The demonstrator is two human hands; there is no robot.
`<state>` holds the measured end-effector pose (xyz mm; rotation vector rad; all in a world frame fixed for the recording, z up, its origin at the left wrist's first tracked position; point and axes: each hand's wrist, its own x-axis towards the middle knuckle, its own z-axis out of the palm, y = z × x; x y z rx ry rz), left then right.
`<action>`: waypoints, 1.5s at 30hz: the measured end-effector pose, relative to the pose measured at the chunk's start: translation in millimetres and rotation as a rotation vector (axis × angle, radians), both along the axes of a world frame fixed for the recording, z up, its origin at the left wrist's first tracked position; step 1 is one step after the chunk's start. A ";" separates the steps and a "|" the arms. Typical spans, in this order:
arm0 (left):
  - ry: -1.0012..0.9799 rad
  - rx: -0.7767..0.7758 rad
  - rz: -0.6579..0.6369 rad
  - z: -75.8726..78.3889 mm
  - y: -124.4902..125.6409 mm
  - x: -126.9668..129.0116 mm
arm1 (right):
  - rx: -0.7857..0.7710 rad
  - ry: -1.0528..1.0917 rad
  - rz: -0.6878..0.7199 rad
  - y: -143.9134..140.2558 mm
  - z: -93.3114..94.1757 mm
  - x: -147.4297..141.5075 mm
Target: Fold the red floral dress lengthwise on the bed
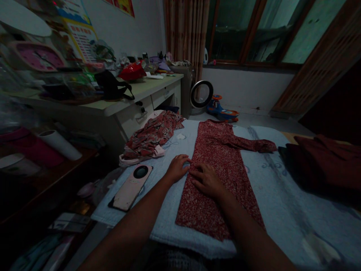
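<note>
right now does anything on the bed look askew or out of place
Mostly tidy. The red floral garment lies flat under both hands, left hand at its edge, right hand on it, but one sleeve sticks out sideways. A second patterned garment lies crumpled, and a phone overhangs the towel's edge.

Your right hand covers part of the red dress, so you can't see the cloth under the palm. Both your forearms run off the bottom edge. The dark maroon clothes on your right sink into shadow and are cut by the frame edge. The clutter on the desk is blurred and dim; the poster print is too small to read
</note>
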<state>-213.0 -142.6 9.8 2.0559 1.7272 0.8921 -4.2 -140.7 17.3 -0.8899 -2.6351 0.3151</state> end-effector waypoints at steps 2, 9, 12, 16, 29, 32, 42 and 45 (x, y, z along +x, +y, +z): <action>0.000 -0.002 0.000 0.2 -0.3 0.0 | -0.002 -0.011 -0.001 0.1 0.3 0.0; -0.001 0.005 0.000 -2.9 0.4 -1.2 | -0.012 -0.025 0.011 -1.3 5.3 -0.4; 0.002 0.004 -0.003 -3.2 1.0 -1.8 | -0.021 -0.039 0.008 -1.8 6.8 -0.8; -0.004 0.002 -0.006 -1.6 0.7 -1.8 | -0.015 -0.042 0.010 -2.5 8.4 -1.1; -0.003 0.024 0.006 -2.1 -0.6 -1.3 | -0.008 -0.044 0.007 -2.0 6.0 -1.3; 0.005 0.016 0.005 -0.1 -1.0 -0.9 | -0.006 -0.044 0.008 -2.3 6.7 -1.6; -0.007 0.023 0.003 -2.4 0.5 -2.9 | 0.004 -0.029 -0.003 -2.7 4.4 -1.5; -0.007 0.028 0.009 -3.0 0.7 -3.1 | 0.010 -0.026 0.005 -3.0 4.6 -1.4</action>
